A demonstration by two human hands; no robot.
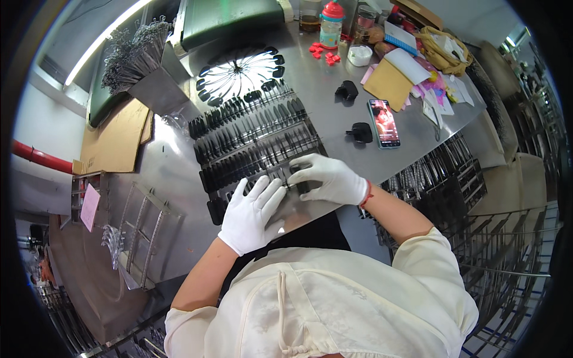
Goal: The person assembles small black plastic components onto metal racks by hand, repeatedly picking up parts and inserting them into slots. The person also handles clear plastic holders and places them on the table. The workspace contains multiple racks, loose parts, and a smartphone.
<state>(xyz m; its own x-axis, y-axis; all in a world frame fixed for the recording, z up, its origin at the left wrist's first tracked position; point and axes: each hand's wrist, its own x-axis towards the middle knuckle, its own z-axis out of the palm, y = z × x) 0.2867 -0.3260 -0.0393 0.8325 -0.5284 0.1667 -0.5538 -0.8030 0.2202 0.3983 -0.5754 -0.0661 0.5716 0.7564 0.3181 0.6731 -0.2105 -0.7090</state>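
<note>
My left hand (252, 213), in a white glove, lies with its fingers spread over the near row of a rack (315, 139). Several rows of slim dark pieces (256, 140) with black ends stand across this rack. My right hand (330, 180), also gloved and with a red band at the wrist, reaches in from the right. Its fingers and thumb curl around a spot at the rack's near right corner. What they hold there is too small and dark to make out. Both hands are close together, fingertips nearly meeting.
Behind the rack, thin black-tipped pieces fan out in a ring (230, 74). A metal bin (160, 89) of wire hooks stands at the back left, near cardboard (113, 140). To the right lie a lit phone (384, 123), two black blocks (360, 132), papers (388, 80) and a red-capped bottle (330, 27).
</note>
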